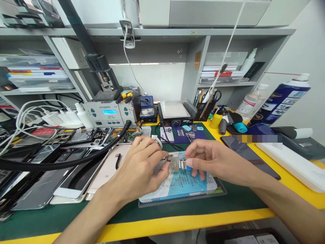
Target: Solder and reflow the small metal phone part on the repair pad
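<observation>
A small silver metal piece [175,164], perhaps a clamp or holder, is between my two hands above a blue-and-white printed pad [175,185]. My left hand [143,162] pinches its left end between thumb and fingers, where a small dark part shows at the fingertips. With thumb and forefinger, my right hand [215,159] grips the shiny right end, beside a bit of blue. The other right fingers curl underneath. Fingertips hide some of the piece, and its exact kind cannot be made out. The pad lies on a grey perforated mat [182,200].
On the left lie several phones [78,171] and a black hose [101,159] arching over them. A hot-air station [109,113] and a heating plate [175,113] stand behind. To the right are a dark phone [250,157], a white bar [291,166] and a spray can [279,100].
</observation>
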The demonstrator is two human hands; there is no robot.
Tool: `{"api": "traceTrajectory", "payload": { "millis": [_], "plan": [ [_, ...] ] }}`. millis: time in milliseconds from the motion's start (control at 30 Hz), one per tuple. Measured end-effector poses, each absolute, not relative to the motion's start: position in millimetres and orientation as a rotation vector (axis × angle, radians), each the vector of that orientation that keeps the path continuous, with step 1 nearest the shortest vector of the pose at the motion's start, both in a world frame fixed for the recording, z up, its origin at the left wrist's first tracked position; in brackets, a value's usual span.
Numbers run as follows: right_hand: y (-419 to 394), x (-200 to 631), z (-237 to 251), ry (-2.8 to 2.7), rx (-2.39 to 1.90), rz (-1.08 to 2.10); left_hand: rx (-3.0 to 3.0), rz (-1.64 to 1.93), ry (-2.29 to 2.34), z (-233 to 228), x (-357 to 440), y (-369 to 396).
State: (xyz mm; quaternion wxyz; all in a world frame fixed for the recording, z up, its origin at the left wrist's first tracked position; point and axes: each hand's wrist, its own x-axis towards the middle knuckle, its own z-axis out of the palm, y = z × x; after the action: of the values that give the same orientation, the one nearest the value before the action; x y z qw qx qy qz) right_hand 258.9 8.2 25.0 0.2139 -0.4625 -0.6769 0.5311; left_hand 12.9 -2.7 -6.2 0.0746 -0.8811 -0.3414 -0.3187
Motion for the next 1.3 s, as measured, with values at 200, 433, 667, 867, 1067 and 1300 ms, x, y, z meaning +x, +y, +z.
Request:
{"api": "traceTrajectory", "payload": {
  "millis": [200,433,667,867,1067,1300],
  "plan": [
    [6,259,23,-2.147,-1.436,1.141,-2.674,-0.876,-1.1,-5,12,-3],
    [4,258,18,-2.31,-1.442,0.818,-2.77,-0.699,-1.233,-7,13,-4],
    [5,259,18,-2.342,-1.404,0.801,-2.787,-0.71,-1.305,2,9,-5],
    [4,258,17,-2.356,-1.375,0.827,-2.785,-0.82,-1.291,4,2,-2],
    [3,258,20,-2.368,-1.373,0.812,-2.819,-0.792,-1.27,3,3,-4],
    [3,258,21,-2.373,-1.389,0.818,-2.809,-0.785,-1.244,3,4,-3]
  ]
}}
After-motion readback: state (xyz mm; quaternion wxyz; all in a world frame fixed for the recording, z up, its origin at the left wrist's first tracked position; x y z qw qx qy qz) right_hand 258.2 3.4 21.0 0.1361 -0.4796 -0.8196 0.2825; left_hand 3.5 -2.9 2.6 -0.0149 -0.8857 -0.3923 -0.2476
